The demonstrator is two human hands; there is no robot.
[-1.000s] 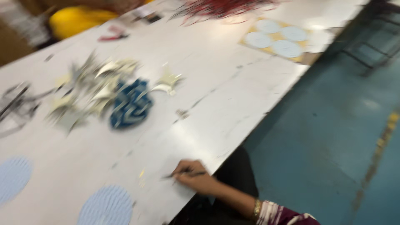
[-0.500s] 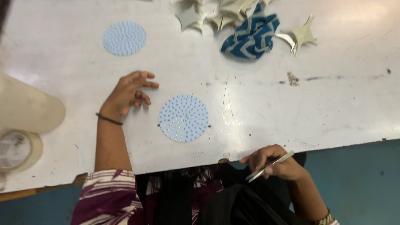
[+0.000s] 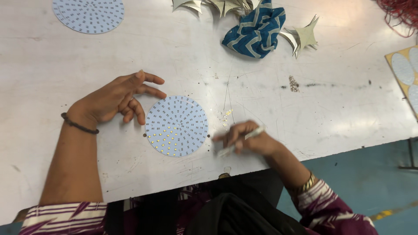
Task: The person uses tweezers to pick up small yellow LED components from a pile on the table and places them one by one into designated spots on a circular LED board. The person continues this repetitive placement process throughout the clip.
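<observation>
Since half a second ago, both hands have closed in on the round disc (image 3: 176,126). Left hand (image 3: 114,99), fingers spread, rests just left of it; right hand (image 3: 244,138), just right, pinches a white stick (image 3: 242,141). Blue cloth (image 3: 257,30) lies well above.

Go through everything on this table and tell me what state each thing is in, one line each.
Round LED board: flat on table, lower rows filled with yellow parts, rest bare.
Left hand: fingers spread, beside the board's left edge; contact unclear.
Right hand: closed around a thin tool.
Second round board: flat, far left, partly out of frame.
Blue cloth: crumpled.
Red wires: tangled in the corner.
</observation>
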